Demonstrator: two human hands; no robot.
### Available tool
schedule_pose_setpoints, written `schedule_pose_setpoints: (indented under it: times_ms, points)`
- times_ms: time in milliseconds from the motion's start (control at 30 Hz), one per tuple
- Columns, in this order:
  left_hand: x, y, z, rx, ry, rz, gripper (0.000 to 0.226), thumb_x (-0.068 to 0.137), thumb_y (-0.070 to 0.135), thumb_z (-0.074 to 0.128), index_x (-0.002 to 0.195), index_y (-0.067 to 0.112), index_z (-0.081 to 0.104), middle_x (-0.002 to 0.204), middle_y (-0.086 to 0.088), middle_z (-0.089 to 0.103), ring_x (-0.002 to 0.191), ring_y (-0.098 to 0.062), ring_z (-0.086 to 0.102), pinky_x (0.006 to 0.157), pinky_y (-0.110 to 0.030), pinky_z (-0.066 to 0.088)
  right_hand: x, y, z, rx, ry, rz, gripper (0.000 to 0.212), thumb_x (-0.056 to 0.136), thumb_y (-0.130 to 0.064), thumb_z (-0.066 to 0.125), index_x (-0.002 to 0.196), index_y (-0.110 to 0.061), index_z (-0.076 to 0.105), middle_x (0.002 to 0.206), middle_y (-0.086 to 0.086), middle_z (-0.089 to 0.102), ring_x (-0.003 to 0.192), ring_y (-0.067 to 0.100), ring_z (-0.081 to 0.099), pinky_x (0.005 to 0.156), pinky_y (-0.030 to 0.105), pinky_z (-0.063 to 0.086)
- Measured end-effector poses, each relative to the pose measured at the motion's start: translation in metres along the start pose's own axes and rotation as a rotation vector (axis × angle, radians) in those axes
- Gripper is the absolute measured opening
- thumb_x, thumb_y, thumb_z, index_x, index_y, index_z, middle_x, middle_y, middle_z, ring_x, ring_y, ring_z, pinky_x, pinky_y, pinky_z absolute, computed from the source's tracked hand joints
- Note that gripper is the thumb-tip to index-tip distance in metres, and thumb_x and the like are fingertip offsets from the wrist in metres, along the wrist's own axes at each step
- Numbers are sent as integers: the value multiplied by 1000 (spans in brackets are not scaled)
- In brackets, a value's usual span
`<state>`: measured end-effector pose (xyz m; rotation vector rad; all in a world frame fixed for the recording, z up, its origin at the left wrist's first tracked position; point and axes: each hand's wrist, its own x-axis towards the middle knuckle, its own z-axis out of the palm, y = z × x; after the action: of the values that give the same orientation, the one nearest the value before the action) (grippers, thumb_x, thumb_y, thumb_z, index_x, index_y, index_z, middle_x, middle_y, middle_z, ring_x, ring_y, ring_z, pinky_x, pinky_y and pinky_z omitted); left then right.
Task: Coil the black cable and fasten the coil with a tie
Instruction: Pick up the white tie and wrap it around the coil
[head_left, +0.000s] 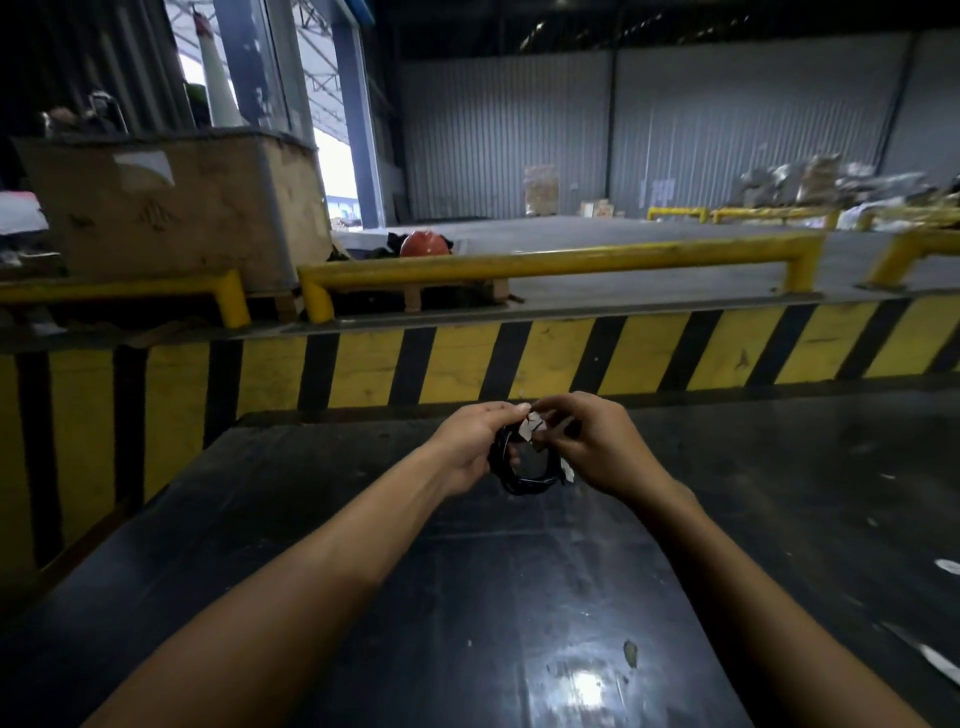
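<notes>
Head view: black cable (522, 475) coil gripped between both hands' fingers (511, 413).

Black cable (519, 475): wound into a small, tight coil, held upright between both hands above the dark tabletop.
Tie (529, 429): pale strip at the coil's top, pinched at the fingertips; its fastening cannot be told.

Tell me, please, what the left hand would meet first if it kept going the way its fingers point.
Almost at once the right hand: the left hand points right across the cable, and their fingertips nearly touch at the tie. Depth is unclear, though.
</notes>
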<state>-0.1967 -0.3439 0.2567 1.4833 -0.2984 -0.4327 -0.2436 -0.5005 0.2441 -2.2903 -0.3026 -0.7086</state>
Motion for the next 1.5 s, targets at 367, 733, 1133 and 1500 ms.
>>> schedule_pose_setpoints:
  times_ms: [367, 733, 1133, 1500]
  points:
    - [-9, 17, 3, -4, 58, -175, 13, 88, 20, 59, 85, 10, 67, 75, -6, 62, 60, -16, 54, 55, -27, 49, -3, -15, 1, -221, 126, -235, 18, 81, -21, 71, 99, -18, 71, 95, 1, 64, 76, 14, 61, 60, 29, 54]
    - [-11, 23, -9, -1, -59, -139, 28, 89, 23, 59, 107, 4, 67, 81, -9, 70, 68, -19, 65, 73, -29, 50, -28, -37, -8, 529, 38, -98, 11, 96, -19, 46, 90, -15, 53, 81, 9, 67, 68, 15, 67, 59, 23, 54]
    - [-35, 25, -7, 231, -141, -187, 51, 92, 48, 48, 120, 7, 54, 68, -3, 55, 50, -11, 48, 46, -21, 43, -35, -14, -6, 399, -170, 245, 75, 73, -33, 77, 135, -24, 36, 104, -24, 51, 94, -6, 55, 73, 15, 48]
    - [-71, 2, -45, -188, -195, 85, 30, 76, 16, 70, 105, 10, 65, 85, -6, 74, 85, -19, 71, 75, -34, 58, -37, -56, 16, 500, 249, 233, 24, 79, -15, 71, 102, -20, 64, 99, 3, 70, 92, 16, 67, 78, 35, 57]
